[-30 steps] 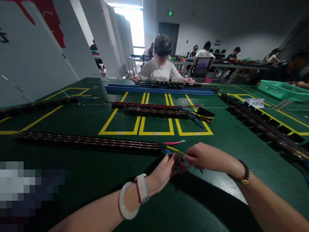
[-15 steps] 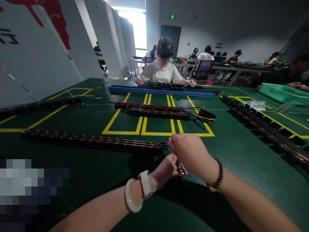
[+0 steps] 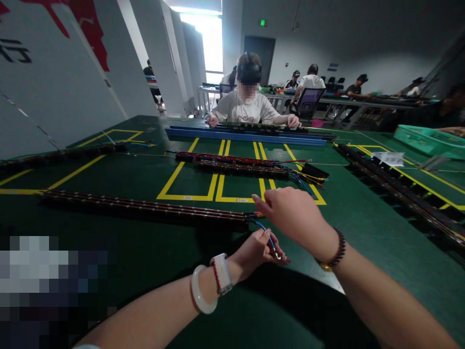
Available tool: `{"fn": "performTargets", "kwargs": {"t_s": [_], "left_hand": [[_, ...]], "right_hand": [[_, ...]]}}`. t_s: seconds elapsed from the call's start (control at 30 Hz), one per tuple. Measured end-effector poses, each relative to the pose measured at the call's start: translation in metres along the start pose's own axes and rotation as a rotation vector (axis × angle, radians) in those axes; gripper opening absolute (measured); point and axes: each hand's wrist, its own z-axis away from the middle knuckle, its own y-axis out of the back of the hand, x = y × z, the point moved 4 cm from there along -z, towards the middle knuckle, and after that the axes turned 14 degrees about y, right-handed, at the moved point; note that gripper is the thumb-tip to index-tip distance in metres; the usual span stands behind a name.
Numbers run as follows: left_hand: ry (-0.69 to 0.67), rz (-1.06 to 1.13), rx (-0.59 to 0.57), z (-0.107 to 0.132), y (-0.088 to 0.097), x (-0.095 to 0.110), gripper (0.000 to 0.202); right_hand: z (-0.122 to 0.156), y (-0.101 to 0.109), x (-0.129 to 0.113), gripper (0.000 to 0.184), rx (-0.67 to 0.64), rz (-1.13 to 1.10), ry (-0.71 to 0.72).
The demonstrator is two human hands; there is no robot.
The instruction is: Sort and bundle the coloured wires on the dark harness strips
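Observation:
A long black cable chain [image 3: 145, 209] lies across the green table [image 3: 348, 208] in front of me, with coloured wires coming out of its right end. My left hand [image 3: 256, 252] is closed on a blue wire [image 3: 267, 236] with a metal lug at its tip, just below that end. Above it, my right hand [image 3: 292, 215] is curled with its fingertips pinched at the chain's end, where the red and yellow wires come out; what it grips is hidden.
A second cable chain [image 3: 240, 165] with loose wires lies inside yellow floor-tape boxes farther back. Another chain [image 3: 395, 191] runs along the right. A person [image 3: 249, 104] sits opposite at a blue rail [image 3: 247, 135]. A green crate [image 3: 428, 140] stands far right.
My right hand has moved left from beside the wire tips to over the chain's end, covering the red and yellow wires. My left hand keeps hold of the blue wire.

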Motion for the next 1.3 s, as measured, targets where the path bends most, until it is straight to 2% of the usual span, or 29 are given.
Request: {"fn": "performTargets", "kwargs": {"t_s": [0.1,0.17,0.23,0.33,0.43,0.6,0.77,0.9,1.1,1.2,1.3], "left_hand": [[-0.034,0.03,0.06,-0.002,0.003,-0.002,0.034],[-0.012,0.008,0.096,-0.001,0.003,-0.002,0.03],[0.029,-0.029,0.134,0.002,0.002,0.0,0.026],[0.065,-0.065,0.158,0.006,-0.002,0.003,0.025],[0.08,-0.1,0.174,0.009,-0.004,0.006,0.025],[0.118,-0.169,0.261,0.012,-0.009,0.009,0.026],[0.274,-0.351,0.385,0.018,-0.009,0.014,0.033],[0.384,-0.554,0.406,0.025,-0.009,0.023,0.032],[0.532,-0.925,0.399,0.032,-0.005,0.042,0.034],[0.499,-1.027,0.383,0.034,-0.003,0.046,0.037],[0.43,-0.983,0.351,0.032,-0.001,0.045,0.038]], "right_hand": [[0.006,-0.005,0.047,0.05,0.125,-0.199,0.005],[0.006,-0.027,0.077,0.048,0.18,-0.388,0.03],[0.006,-0.06,0.102,0.049,0.193,-0.555,0.004],[0.008,-0.108,0.121,0.052,0.107,-0.817,0.003],[0.013,-0.131,0.12,0.05,0.02,-0.933,0.052],[0.016,-0.135,0.111,0.052,-0.041,-0.887,0.183],[0.014,-0.142,0.115,0.051,-0.017,-0.88,0.204],[0.013,-0.148,0.118,0.05,0.006,-0.899,0.189],[0.013,-0.145,0.117,0.048,0.017,-0.887,0.202],[0.014,-0.144,0.117,0.048,0.011,-0.881,0.197],[0.014,-0.145,0.117,0.049,-0.005,-0.883,0.174]]}}
